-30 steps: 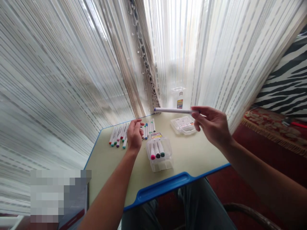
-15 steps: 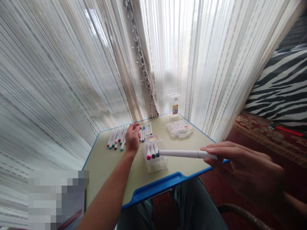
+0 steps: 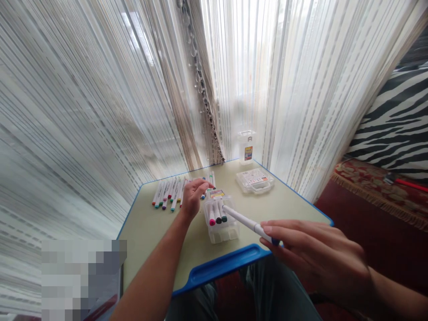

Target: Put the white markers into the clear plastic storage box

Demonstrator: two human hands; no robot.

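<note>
A white marker with a blue cap (image 3: 245, 221) is pinched between the thumb and fingers of my right hand (image 3: 321, 254). Its far end points left and reaches the edge of an open clear plastic case (image 3: 224, 235). In that case lie three white markers side by side, with a pink cap (image 3: 212, 222), a black cap (image 3: 218, 220) and a dark green cap (image 3: 224, 219). My left hand (image 3: 193, 198) hovers just left of the case, fingers loosely stretched over loose markers, with nothing visible in it. Several white markers with coloured caps (image 3: 169, 191) lie spread to its left.
A closed clear case (image 3: 254, 180) lies flat at the back right of the table (image 3: 150, 240). Behind it another clear case (image 3: 247, 149) stands upright by the string curtain (image 3: 294, 89). A blue trough (image 3: 224, 265) runs along the near edge.
My right hand has moved left and lower, tilting the marker down toward the case. My left hand has turned, its fingers now pointing right over the loose markers.
</note>
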